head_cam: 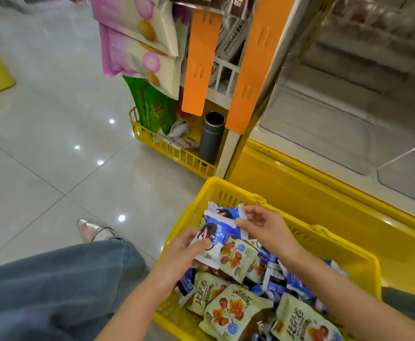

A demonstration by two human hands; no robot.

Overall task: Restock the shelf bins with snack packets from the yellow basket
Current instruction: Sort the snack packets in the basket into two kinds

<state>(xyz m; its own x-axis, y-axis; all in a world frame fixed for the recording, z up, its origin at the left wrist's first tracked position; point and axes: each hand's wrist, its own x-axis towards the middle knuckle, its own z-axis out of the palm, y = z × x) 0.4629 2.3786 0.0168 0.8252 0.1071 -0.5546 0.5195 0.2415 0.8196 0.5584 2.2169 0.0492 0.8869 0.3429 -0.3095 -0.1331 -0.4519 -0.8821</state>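
The yellow basket [228, 185] stands on the floor in front of me, full of pale green snack packets [233, 313] and small blue ones [297, 284]. Above its near-left part my left hand [189, 249] grips a stack of blue-and-white packets [220, 231] from below, thumb on top. My right hand [263, 223] pinches the upper right edge of the same stack. A pale green packet [236, 258] lies just under the stack. The clear shelf bins [336, 129] are at the upper right, blurred.
A low yellow wire tray [174, 153] at the shelf's foot holds green bags [152, 107], wrappers and a grey cylinder [211, 136]. Orange strips [199, 62] and hanging pink-and-white bags [137, 33] are above it. My jeans leg [54, 291] and shoe [91, 230] are at left on glossy tiles.
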